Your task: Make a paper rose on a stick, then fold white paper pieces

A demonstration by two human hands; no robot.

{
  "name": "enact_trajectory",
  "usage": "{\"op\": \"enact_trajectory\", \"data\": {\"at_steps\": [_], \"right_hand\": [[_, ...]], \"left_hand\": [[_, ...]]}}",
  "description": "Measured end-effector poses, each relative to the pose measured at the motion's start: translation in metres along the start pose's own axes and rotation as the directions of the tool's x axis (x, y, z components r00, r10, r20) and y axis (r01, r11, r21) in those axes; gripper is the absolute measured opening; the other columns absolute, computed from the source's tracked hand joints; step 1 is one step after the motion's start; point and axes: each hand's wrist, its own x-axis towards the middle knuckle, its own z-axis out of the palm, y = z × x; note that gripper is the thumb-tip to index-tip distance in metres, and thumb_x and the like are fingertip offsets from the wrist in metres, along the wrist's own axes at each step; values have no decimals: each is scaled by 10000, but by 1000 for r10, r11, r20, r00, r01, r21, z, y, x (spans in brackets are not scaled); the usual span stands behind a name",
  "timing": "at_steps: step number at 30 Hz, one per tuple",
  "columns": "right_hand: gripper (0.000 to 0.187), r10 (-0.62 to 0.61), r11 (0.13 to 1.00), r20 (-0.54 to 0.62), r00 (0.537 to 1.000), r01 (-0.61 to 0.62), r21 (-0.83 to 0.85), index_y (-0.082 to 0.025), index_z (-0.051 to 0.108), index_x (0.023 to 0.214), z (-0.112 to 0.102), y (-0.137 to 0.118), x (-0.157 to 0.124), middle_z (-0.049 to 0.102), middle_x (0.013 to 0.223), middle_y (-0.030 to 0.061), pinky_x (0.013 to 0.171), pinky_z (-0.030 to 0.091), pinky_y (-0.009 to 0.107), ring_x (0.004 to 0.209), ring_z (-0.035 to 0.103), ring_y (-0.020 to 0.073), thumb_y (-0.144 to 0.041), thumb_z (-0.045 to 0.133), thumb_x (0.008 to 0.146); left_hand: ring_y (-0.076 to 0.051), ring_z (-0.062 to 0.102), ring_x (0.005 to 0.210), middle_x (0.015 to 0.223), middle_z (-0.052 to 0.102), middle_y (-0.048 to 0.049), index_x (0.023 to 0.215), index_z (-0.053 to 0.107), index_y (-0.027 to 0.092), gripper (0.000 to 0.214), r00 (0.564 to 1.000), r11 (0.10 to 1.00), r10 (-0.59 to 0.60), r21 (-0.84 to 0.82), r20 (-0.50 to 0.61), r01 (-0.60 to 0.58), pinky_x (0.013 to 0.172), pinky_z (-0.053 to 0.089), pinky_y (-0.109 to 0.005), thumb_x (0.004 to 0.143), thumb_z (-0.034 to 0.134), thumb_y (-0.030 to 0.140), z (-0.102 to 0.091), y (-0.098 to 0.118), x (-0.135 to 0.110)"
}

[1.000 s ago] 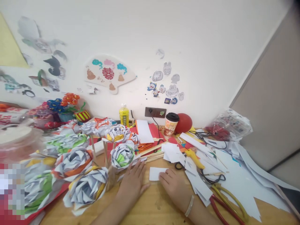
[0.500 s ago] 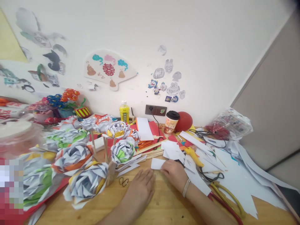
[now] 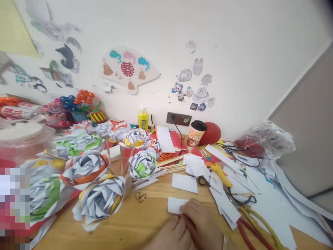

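A small white paper rectangle [image 3: 175, 205] is held just above the wooden table's front. My right hand [image 3: 201, 222] pinches its right side, the fingers closed. Beside it, my left hand [image 3: 173, 236] has curled fingers pressed at the paper's lower edge, close against the right hand. Another white paper card [image 3: 184, 183] lies flat just beyond them. Black-handled scissors [image 3: 202, 180] are partly covered by papers to the right. To the left lies a small pair of dark ring handles [image 3: 141, 197].
Large folded paper flowers [image 3: 100, 199] crowd the left side. On the right are a yellow glue gun [image 3: 221, 175], pliers with red and yellow handles [image 3: 260, 222] and white paper sheets [image 3: 270, 194]. A lidded cup [image 3: 195, 134] and yellow bottle [image 3: 143, 118] stand at the back.
My left hand has left the tabletop and come right to meet the right hand. Both are now nearer me with the paper, and the card beyond has come into view.
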Motion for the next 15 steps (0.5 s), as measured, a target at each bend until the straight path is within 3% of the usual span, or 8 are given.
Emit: {"op": "enact_trajectory", "data": {"at_steps": [2,6,11,15], "right_hand": [[202,86,989,47,995,-91,119,-214,597,772,1,2,-3,607,668,11,585,449,242,632,563,149,-226,442,901],[165,263,903,162,951,-302,306,-213,624,773,-1,14,6,664,753,15,644,483,255,701,609,157,-255,499,872],[133,268,847,304,914,-374,378,-212,631,771,-5,21,20,665,778,21,685,478,287,739,606,177,-177,520,834],[126,284,843,301,911,-386,374,-201,610,754,-3,22,23,629,790,28,689,472,292,748,583,178,-134,519,811]], "left_hand": [[-212,598,829,822,695,-64,844,653,161,149,998,998,35,44,52,-37,802,420,-351,847,533,249,4,9,-1],[-272,577,952,980,680,-136,920,682,128,247,990,988,-104,125,96,92,813,375,-401,855,503,287,6,13,-3],[-295,530,1068,1113,637,-135,1034,658,116,309,982,965,-187,190,27,179,872,334,-426,881,446,279,10,11,-6],[-296,547,1058,1098,651,-122,1041,662,125,338,971,962,-235,159,52,224,860,353,-410,874,438,316,13,6,-6]]}}
